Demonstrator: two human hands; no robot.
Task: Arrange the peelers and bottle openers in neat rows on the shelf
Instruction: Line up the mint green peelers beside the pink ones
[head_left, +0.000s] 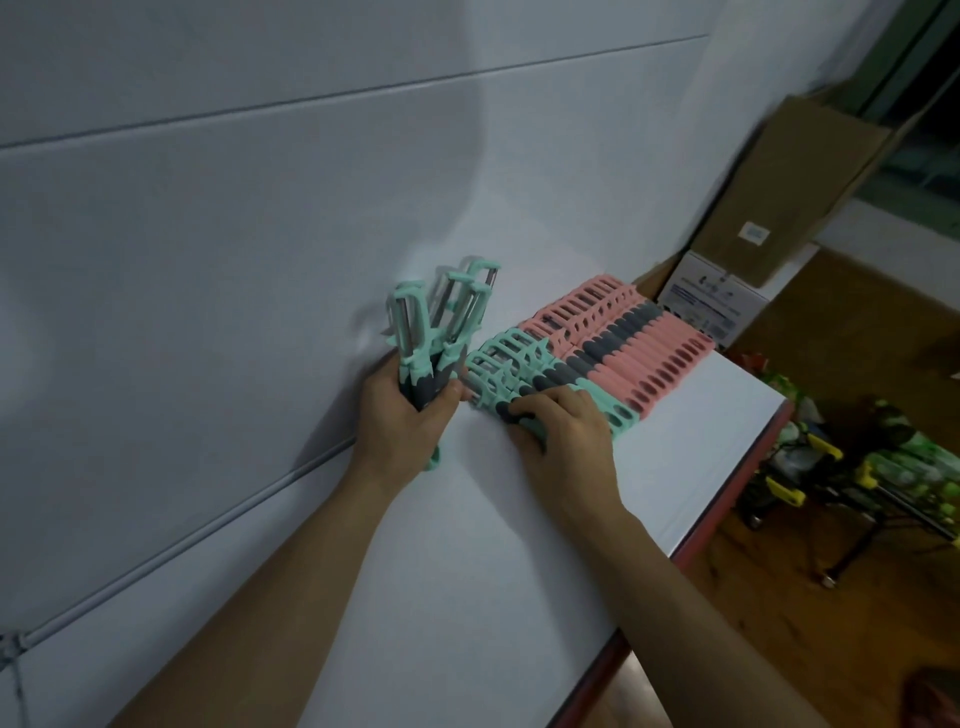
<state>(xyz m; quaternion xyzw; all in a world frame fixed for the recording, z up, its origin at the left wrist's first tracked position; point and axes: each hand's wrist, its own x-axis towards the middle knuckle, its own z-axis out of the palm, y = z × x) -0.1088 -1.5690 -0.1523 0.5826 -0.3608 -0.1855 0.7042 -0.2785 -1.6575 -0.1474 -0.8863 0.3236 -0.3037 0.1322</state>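
Left hand (400, 423) grips mint-and-grey peelers (441, 317) upright; right hand (563, 434) grips flat peeler (623, 420).

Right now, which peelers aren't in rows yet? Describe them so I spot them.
On the white shelf, just left of the flat pink row and mint row, the left hand grips a bunch of mint peelers. Unlike its neighbours, it stands upright, blades fanned upward.

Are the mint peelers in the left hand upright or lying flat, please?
Upright: the left hand grips the mint peelers by their handles, blades up.
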